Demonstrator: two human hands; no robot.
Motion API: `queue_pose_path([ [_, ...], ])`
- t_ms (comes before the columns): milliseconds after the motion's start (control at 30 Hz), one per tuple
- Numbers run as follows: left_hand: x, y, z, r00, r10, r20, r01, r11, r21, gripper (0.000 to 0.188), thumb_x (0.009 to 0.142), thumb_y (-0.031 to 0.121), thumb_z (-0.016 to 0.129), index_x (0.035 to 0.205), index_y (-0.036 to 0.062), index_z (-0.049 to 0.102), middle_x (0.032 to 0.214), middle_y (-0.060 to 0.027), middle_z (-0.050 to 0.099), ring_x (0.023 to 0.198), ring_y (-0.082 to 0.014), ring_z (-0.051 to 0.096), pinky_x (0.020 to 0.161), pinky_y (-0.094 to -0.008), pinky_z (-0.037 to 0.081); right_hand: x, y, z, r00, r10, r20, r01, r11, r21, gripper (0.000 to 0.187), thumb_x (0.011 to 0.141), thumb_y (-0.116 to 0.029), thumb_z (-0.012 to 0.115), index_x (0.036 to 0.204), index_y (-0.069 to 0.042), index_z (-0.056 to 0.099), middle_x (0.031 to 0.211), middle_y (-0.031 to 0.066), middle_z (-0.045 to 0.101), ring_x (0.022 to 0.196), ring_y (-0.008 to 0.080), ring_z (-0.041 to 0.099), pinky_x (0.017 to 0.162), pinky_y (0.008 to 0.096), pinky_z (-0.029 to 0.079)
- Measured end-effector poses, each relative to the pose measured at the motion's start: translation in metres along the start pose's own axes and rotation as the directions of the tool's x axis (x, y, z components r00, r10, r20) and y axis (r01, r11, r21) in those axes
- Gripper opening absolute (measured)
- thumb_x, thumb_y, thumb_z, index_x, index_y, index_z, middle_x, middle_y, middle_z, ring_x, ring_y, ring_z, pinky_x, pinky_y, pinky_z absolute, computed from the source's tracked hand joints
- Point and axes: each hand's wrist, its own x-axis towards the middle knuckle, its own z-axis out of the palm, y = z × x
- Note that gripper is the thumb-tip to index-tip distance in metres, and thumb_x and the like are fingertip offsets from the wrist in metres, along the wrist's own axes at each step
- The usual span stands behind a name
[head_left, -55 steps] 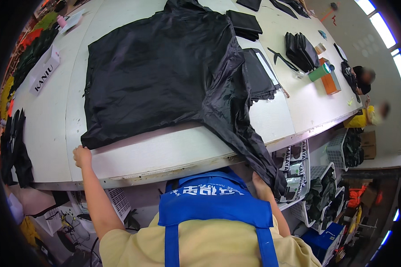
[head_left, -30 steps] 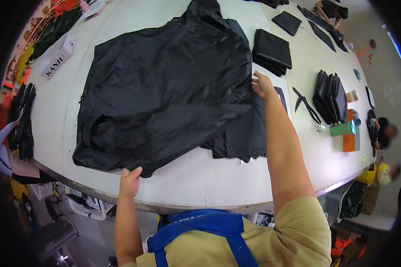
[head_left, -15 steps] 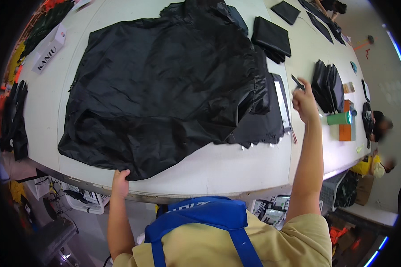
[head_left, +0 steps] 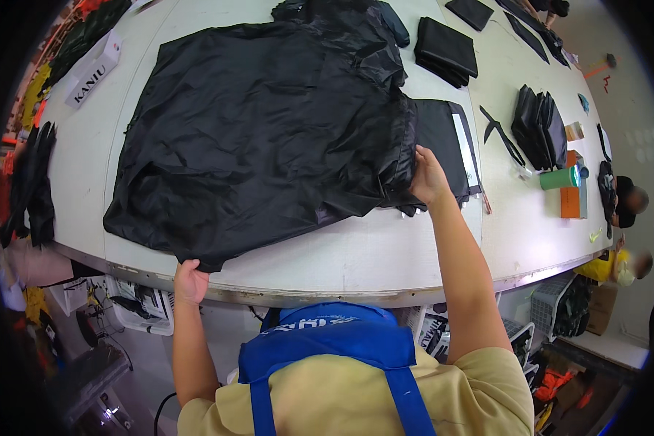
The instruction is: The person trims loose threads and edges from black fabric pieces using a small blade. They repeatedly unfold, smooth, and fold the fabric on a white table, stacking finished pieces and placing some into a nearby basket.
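A large piece of thin, shiny black fabric, apparently a garment (head_left: 247,131), is spread and wrinkled over the white table. My left hand (head_left: 190,282) pinches its near corner at the table's front edge. On the right, my right hand (head_left: 430,178) is closed on the garment's gathered edge, with some fingertips hidden. Partly beneath that edge lies a stack of black pieces (head_left: 437,123) with a white strip (head_left: 463,149) on top. Black scissors (head_left: 503,136) rest on the table to the right of the stack.
Folded black bundles (head_left: 445,52) and standing black folded pieces (head_left: 539,131) are at the right. Beside them are a green cylinder (head_left: 559,178) and an orange box (head_left: 574,200). A white box (head_left: 94,71) stands far left. Crates (head_left: 149,309) sit below the table; people are at far right.
My right hand has put down the scissors and moved left onto the garment's gathered edge. My left hand keeps its pinch; the garment's near right part has shifted left.
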Motion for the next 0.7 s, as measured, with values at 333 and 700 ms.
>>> queue_pose_path([
  [333,-0.017,-0.038,0.025,0.954,-0.288,-0.087,0.294,0.952,0.080,0.042,0.092,0.005,0.056,0.132,0.0005,0.044,0.131,-0.0148,0.053,0.120,-0.0295,0.052,0.102,-0.0443,0.043,-0.087,-0.061,-0.043,0.890,-0.451,-0.063,0.261,0.618,-0.742,0.076,0.082,0.000,0.065,0.145,-0.014,0.025,0.117,0.0212,0.057,0.102,0.0288,0.060,0.086,0.0377,0.051],
  [700,-0.035,-0.113,0.050,0.847,-0.531,0.018,0.525,0.833,-0.171,0.042,0.093,0.015,0.055,0.133,0.0021,0.046,0.135,-0.0140,0.051,0.122,-0.0297,0.051,0.105,-0.0477,0.038,-0.109,0.016,-0.103,0.821,-0.375,0.430,0.291,-0.373,-0.881,0.019,0.083,-0.020,0.067,0.086,-0.002,0.066,0.098,0.0104,0.064,0.112,0.0302,0.054,0.102,0.0429,0.033],
])
